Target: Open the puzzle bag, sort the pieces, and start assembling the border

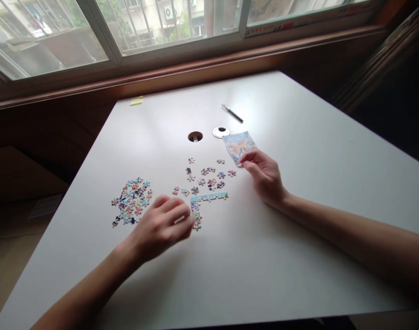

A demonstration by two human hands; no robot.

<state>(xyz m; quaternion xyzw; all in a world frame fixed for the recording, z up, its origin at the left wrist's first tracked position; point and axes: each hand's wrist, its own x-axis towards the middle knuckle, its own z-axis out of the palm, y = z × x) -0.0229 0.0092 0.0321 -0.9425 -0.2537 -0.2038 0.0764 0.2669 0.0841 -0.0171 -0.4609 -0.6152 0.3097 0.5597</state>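
**Two hands among puzzle pieces**

The left hand [161,224] curls beside the joined puzzle strip [204,201] on the tabletop [281,256]; its grip is hidden, so I cannot tell its state. The right hand [262,174] pinches the picture card's [239,145] near edge. Loose pieces [132,206] lie left.

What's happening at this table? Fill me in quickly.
A person is working on a jigsaw puzzle at a white table. The left hand rests by the joined corner section, fingers curled at its lower end. The right hand touches the picture card. A pile of loose pieces lies to the left, with scattered pieces in the middle and a pen farther back.
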